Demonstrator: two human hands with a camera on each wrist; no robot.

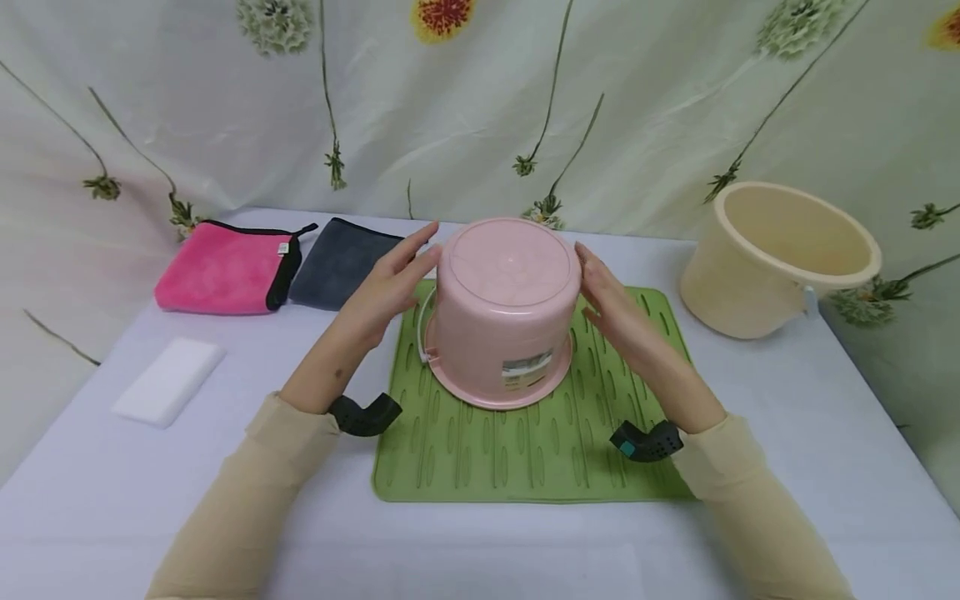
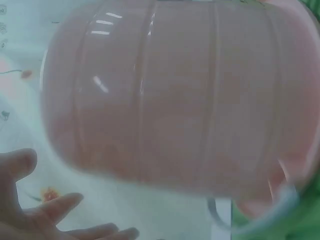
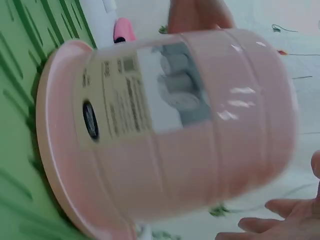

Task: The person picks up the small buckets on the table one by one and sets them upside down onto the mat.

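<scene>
A pink bucket [image 1: 480,342] stands upside down on a green ribbed mat [image 1: 465,462], its base facing up and its rim on the mat. The white handle [image 1: 422,329] hangs on its left side, and a printed label [image 3: 170,90] shows on its front. My left hand [image 1: 386,292] is held beside the bucket's upper left wall, fingers extended. On the opposite side, my right hand [image 1: 618,312] has its fingers stretched along the upper right wall. Both wrist views show the fingers spread, with a gap to the pink wall.
A cream bucket [image 1: 720,283] stands upright at the right. At the back left lie a pink cloth [image 1: 213,271] with black trim and a dark grey cloth [image 1: 330,267]. A white sponge-like block [image 1: 168,382] lies at the left. A floral curtain [image 1: 465,108] hangs behind the table.
</scene>
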